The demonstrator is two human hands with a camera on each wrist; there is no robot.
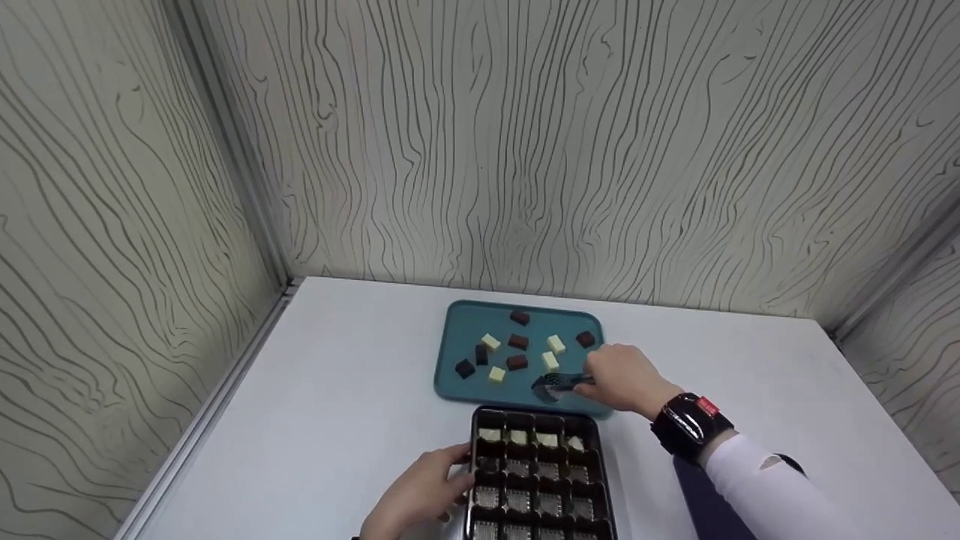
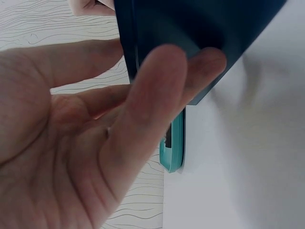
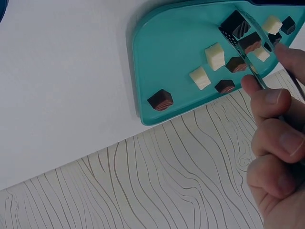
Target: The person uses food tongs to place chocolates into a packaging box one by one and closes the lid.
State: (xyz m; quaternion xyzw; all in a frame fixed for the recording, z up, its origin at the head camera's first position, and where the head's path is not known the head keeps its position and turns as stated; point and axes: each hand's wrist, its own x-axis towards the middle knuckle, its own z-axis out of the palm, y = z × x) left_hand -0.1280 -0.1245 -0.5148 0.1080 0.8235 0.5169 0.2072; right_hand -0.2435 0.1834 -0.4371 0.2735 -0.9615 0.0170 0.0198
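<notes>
My left hand (image 1: 429,484) grips the left side of a black compartment box (image 1: 536,412); in the left wrist view its fingers lie against the dark outside of the box (image 2: 176,24). White chocolates (image 1: 518,436) sit in the box's far row. My right hand (image 1: 628,379) holds a pair of metal tongs (image 1: 576,379) over the near right part of a teal tray (image 1: 469,319). In the right wrist view, a dark chocolate (image 3: 234,24) lies between the tongs' perforated ends. Several white, brown and dark chocolates (image 3: 161,99) are scattered across the tray.
The white table (image 1: 352,360) meets wood-grain patterned walls (image 1: 480,150) at the back and left. Beside my right forearm lies a dark blue flat object (image 1: 709,499), partly covered by the sleeve. The box stands just in front of the tray.
</notes>
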